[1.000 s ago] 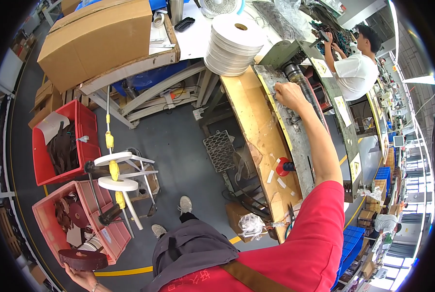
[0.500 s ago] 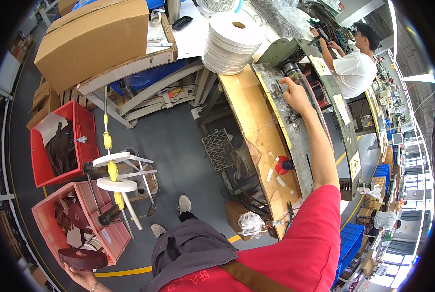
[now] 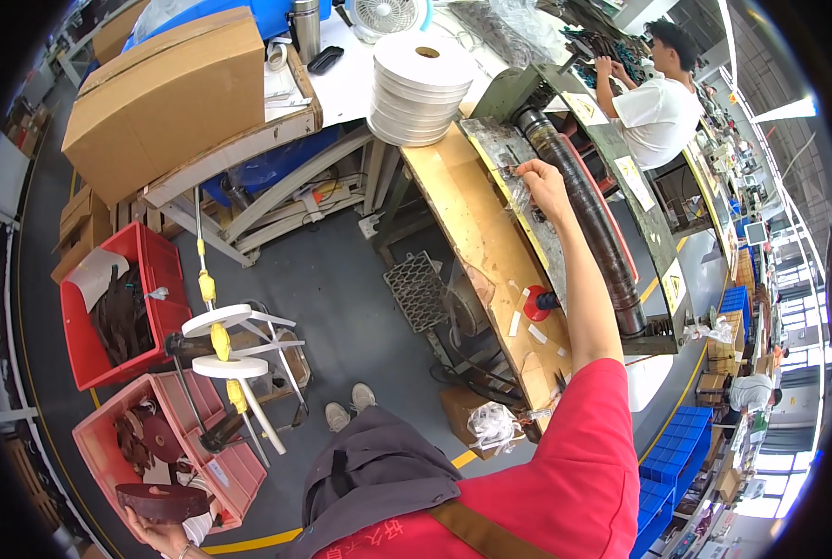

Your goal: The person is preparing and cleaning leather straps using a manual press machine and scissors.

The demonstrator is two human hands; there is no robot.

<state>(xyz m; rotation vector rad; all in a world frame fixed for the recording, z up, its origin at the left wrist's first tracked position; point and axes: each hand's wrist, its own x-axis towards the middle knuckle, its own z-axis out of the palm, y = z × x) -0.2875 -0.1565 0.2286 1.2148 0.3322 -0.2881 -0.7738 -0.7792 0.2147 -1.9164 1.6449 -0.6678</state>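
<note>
My left hand (image 3: pixel 158 535) is closed on a thick dark red roll of strap material (image 3: pixel 164 503) at the lower left, over the rim of a pink crate (image 3: pixel 234 480). White material shows just beside that hand. My right hand (image 3: pixel 546 189) reaches out to the machine at the upper right, fingers pinched together over its flat metal plate (image 3: pixel 554 252). What the fingertips hold, if anything, is too small to make out. Close beyond this hand runs the machine's long dark roller (image 3: pixel 579 191). A wooden ledge (image 3: pixel 462 224) lies on the machine's near side.
A stack of white rolls (image 3: pixel 416 98) stands on the table beside a cardboard box (image 3: pixel 169 102). A white reel stand (image 3: pixel 248 340) and a red crate (image 3: pixel 169 317) stand on the floor at left. A person in white (image 3: pixel 662 116) works beyond the machine.
My right hand has drawn back a little from the roller and its fingers have come together. The left hand still holds the dark red roll. The view has shifted slightly.
</note>
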